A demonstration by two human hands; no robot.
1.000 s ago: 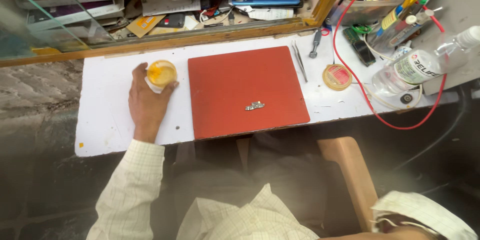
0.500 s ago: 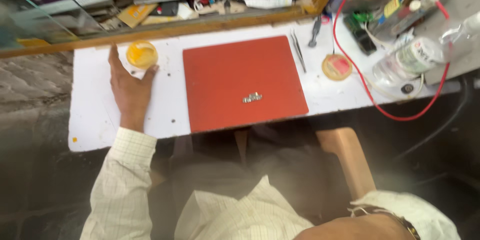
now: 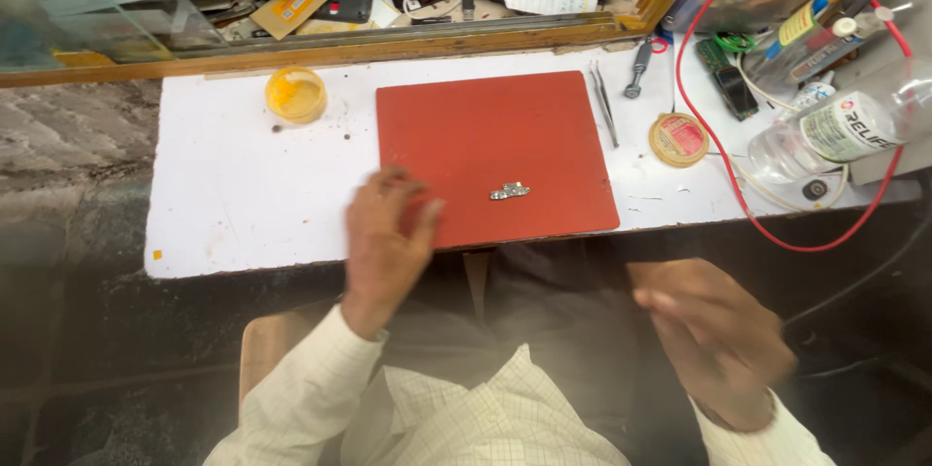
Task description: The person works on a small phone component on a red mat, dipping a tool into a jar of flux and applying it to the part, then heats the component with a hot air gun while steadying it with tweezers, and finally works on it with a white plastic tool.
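Two hands: both are bare and hold nothing.
Left hand (image 3: 388, 238): it rests at the near left corner of the red mat (image 3: 495, 160), fingers loose and a bit spread, with nothing in them.
Right hand (image 3: 714, 335): it is blurry and sits low over the lap, off the white table (image 3: 233, 184). It looks half curled, and nothing shows in it.
Small metal part (image 3: 509, 191): it lies flat on the red mat, near the left hand's fingertips, just off to their right. It is not touching them. It is well apart from the right hand, up and to the left of it.
Yellow pot (image 3: 296, 94): it stands open on the table, well beyond the left hand and a bit to its left.
Tweezers (image 3: 604, 102): they lie by the mat's far right edge, far from both hands.
Round tin (image 3: 679, 139): it sits past the tweezers, well above the right hand.
What could go wrong: I think the metal part is tiny and light. A quick swipe by the left hand could flick it off the mat's near edge and down to the dark floor.
Another worry: bare fingers may be too big to pick it up well, so it could slip.
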